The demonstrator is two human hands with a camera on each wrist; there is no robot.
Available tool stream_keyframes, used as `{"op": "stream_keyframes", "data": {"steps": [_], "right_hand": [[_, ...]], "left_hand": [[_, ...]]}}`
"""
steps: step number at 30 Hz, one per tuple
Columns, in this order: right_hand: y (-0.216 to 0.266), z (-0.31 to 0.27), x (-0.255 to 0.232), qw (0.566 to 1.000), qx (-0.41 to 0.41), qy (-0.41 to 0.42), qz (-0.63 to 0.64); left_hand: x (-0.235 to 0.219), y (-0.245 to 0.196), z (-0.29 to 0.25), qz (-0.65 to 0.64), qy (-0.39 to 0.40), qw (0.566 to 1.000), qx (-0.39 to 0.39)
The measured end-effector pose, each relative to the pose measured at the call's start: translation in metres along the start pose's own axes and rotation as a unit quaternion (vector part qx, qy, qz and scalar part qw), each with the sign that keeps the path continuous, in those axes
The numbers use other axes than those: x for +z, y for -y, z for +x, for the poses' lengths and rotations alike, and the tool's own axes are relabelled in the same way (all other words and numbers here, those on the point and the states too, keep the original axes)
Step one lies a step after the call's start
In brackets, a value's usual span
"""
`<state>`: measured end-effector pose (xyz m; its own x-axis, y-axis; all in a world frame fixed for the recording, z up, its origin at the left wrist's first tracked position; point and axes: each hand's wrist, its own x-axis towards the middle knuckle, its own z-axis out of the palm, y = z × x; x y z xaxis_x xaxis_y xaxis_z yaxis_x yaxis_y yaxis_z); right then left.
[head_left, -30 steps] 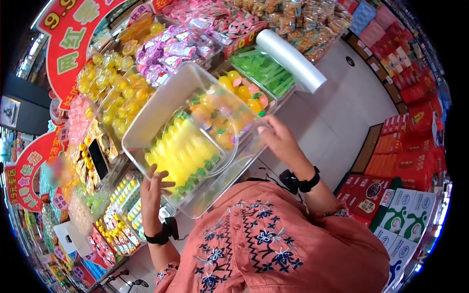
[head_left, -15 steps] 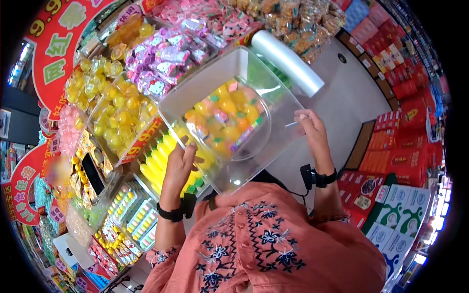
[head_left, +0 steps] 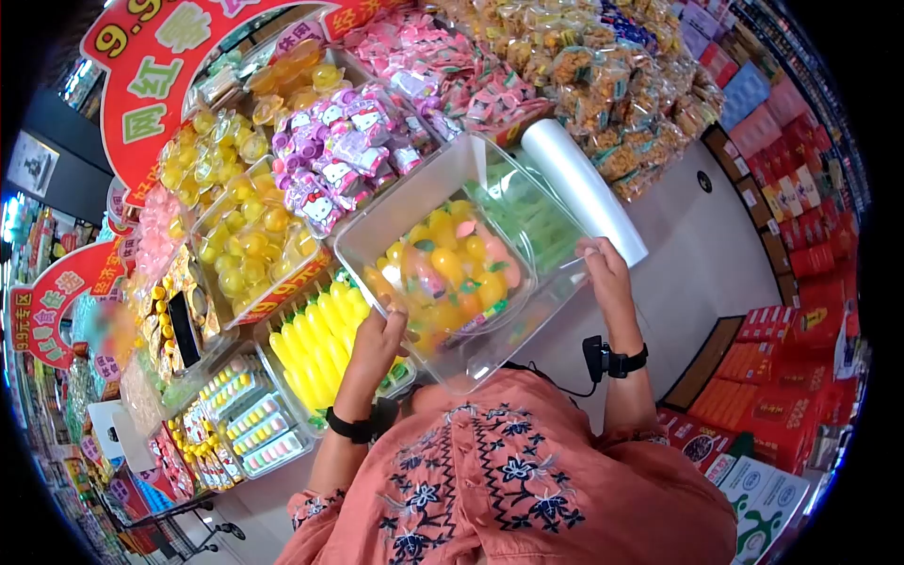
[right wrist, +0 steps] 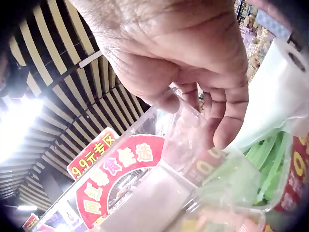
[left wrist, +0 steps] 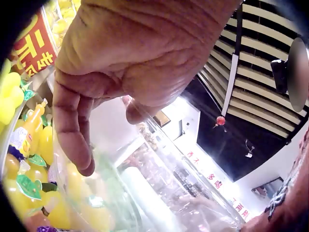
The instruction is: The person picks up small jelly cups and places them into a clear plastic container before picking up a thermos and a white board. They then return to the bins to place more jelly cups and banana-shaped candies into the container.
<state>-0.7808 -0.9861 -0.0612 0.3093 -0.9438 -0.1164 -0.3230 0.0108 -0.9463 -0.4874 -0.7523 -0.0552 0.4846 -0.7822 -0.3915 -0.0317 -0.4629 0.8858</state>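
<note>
Both hands hold a clear plastic bin (head_left: 405, 202) by opposite edges, tilted over the display in the head view. My left hand (head_left: 377, 344) grips its left rim, with fingers bent over the wall in the left wrist view. At the right rim my right hand (head_left: 607, 268) pinches the edge between thumb and fingers; the right wrist view shows the thumb (right wrist: 166, 104) on one side. Through the bin's clear plastic show orange-yellow fruit-shaped jellies (head_left: 443, 264) and green sticks (head_left: 527, 207). Yellow banana-like packs (head_left: 320, 344) lie just left of the left hand.
A roll of clear plastic bags (head_left: 584, 188) lies right behind the bin. Around it stand purple packets (head_left: 344, 160), yellow round jellies (head_left: 254, 250) and bagged snacks (head_left: 631, 104). A black phone (head_left: 185, 325) rests at the left. Red boxes (head_left: 782, 377) line the right side.
The bin has moved right, from over the yellow banana-like packs to over the fruit-shaped jellies and green sticks. Both hands have moved with it, and the head view has shifted slightly.
</note>
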Motion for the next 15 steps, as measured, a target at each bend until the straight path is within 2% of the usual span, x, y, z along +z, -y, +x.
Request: {"op": "stream_keyframes", "data": {"steps": [11,15], "right_hand": [[0.002,0.022,0.002,0.999,0.016,0.033,0.015],[-0.006,0.022,0.003,0.999,0.004,0.038,0.021]], "left_hand": [[0.010,0.003,0.007,0.000,-0.015,0.999,-0.047],[0.016,-0.002,0.004,-0.001,-0.036,0.999,-0.037]]}}
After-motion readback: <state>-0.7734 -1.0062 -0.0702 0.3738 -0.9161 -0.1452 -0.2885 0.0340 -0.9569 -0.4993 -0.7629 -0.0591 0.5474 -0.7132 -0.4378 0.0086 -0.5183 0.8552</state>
